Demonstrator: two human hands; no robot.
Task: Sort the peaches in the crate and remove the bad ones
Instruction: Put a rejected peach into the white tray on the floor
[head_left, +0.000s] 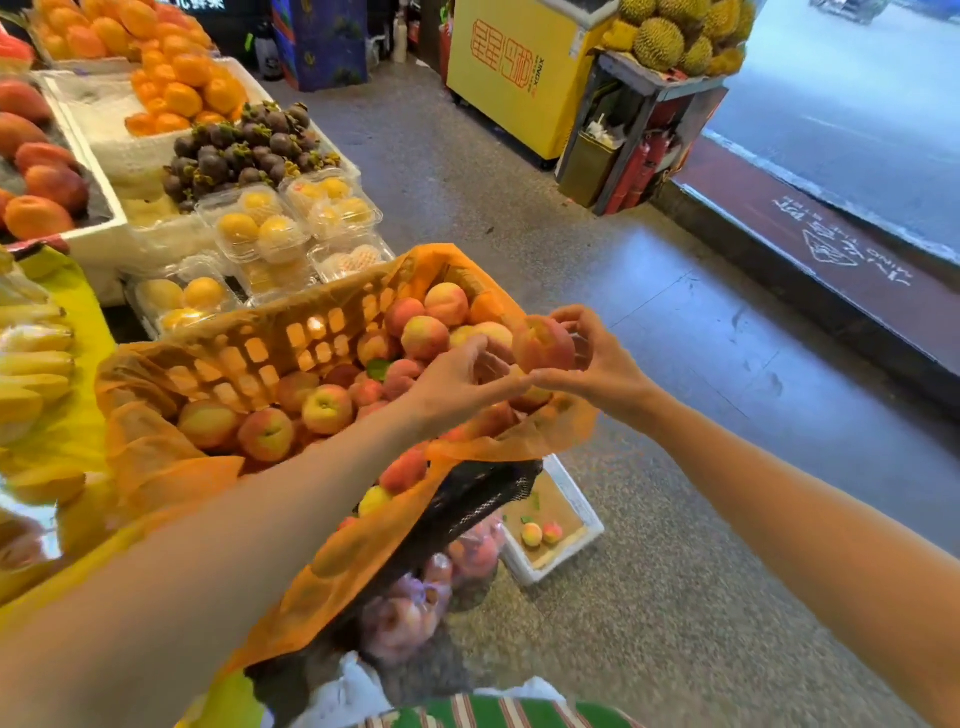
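I'm mid-inspection, my right hand (589, 361) gripping one peach (543, 344) over the right edge of the crate (291, 340) and my left hand (460, 376) loose and empty just beside it; next, I judge, comes turning it to check for bruises.

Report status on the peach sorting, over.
Right hand grips one peach above the crate rim. Left hand open beside it. Crate holds many peaches. Nothing blocks the hands.
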